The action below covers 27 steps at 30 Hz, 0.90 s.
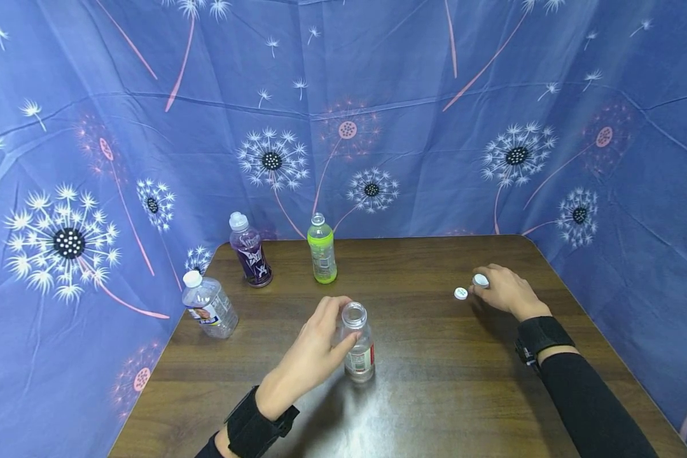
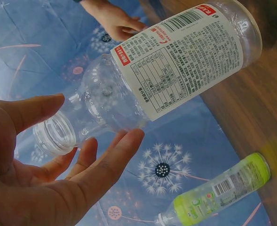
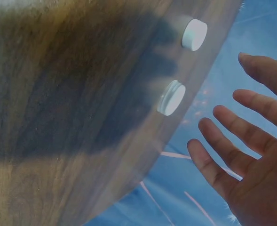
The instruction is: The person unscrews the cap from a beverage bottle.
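Observation:
A clear plastic bottle with a white-and-red label stands upright and uncapped on the table. My left hand is around its neck and shoulder, thumb on the near side, fingers spread and only slightly bent; firm contact cannot be made out. The left wrist view shows the label and the bare threaded mouth of this bottle. Over at the right, my right hand hovers by two white caps, one beside it and another cap near its fingertips. The right wrist view shows loosely spread fingers apart from both caps.
On the wooden table, a capped clear bottle and a purple bottle with a whitish cap stand at the left. A green-labelled bottle without a cap stands at the back. Blue dandelion-print cloth surrounds the table.

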Motion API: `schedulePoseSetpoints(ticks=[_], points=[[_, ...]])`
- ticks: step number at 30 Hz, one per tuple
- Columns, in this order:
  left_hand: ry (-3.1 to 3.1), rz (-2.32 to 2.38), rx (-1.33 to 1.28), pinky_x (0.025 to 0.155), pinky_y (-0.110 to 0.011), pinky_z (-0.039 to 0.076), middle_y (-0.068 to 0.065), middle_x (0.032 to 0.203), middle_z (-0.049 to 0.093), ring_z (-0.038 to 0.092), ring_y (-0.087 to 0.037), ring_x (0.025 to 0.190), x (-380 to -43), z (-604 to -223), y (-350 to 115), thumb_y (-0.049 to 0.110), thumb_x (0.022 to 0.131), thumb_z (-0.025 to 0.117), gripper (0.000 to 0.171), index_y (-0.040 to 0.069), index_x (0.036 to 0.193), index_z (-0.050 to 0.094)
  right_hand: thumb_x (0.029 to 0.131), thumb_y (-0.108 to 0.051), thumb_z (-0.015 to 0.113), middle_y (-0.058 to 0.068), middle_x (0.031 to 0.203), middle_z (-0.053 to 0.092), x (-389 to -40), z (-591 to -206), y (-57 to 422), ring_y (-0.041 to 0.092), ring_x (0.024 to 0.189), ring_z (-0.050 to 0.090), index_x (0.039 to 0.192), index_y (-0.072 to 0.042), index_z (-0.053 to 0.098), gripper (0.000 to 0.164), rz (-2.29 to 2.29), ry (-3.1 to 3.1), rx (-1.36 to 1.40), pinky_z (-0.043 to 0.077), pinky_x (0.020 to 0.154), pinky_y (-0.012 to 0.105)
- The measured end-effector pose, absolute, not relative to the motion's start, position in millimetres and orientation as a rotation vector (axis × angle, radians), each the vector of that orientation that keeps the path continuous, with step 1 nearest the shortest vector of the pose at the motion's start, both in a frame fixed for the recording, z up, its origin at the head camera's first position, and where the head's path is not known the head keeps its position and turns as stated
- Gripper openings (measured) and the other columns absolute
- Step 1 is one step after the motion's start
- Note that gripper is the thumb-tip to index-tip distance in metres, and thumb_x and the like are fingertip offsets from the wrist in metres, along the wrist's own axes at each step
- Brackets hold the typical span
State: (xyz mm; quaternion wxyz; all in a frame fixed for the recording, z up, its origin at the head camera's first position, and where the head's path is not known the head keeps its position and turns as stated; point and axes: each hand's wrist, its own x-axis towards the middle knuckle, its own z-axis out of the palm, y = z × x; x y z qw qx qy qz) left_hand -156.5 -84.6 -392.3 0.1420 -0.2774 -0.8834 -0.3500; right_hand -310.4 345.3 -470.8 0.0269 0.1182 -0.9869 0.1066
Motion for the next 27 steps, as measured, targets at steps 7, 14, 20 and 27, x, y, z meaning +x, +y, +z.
schedulePoseSetpoints(ticks=[7,14,20,27], points=[[-2.530,-1.040,-0.843,0.079,-0.029,0.047,0.002,0.111,0.047,0.051,-0.011,0.098,-151.0,-396.3,-80.0,0.021,0.083,0.066,0.049,0.012,0.125,0.042,0.089,-0.033,0.053,0.017,0.122,0.048,-325.3,-477.8,354.0,0.044,0.108,0.046,0.127,-0.013,0.049,0.044,0.338,-3.091,0.324,0.038,0.075,0.063],[-2.548,-1.036,-0.850,0.083,-0.029,0.046,0.001,0.111,0.048,0.050,-0.009,0.102,-149.5,-402.0,-76.9,0.020,0.082,0.067,0.051,0.012,0.125,0.042,0.087,-0.026,0.056,0.021,0.120,0.047,-333.1,-488.3,355.1,0.045,0.105,0.046,0.130,-0.009,0.045,0.048,0.371,-3.132,0.276,0.039,0.073,0.062],[-2.517,-1.021,-0.844,0.082,-0.030,0.047,0.000,0.109,0.049,0.051,-0.009,0.100,-151.9,-409.1,-74.9,0.020,0.080,0.069,0.051,0.011,0.123,0.043,0.086,-0.026,0.057,0.024,0.121,0.044,-339.8,-500.9,354.4,0.046,0.108,0.044,0.132,-0.008,0.044,0.050,0.348,-3.192,0.259,0.038,0.074,0.064],[-2.489,-1.038,-0.845,0.080,-0.029,0.047,0.000,0.108,0.048,0.051,-0.010,0.099,-158.1,-413.9,-74.3,0.018,0.079,0.070,0.052,0.012,0.123,0.044,0.087,-0.024,0.056,0.023,0.121,0.045,-344.4,-507.3,349.6,0.046,0.107,0.044,0.132,-0.008,0.044,0.049,0.238,-3.227,0.263,0.041,0.070,0.062]])
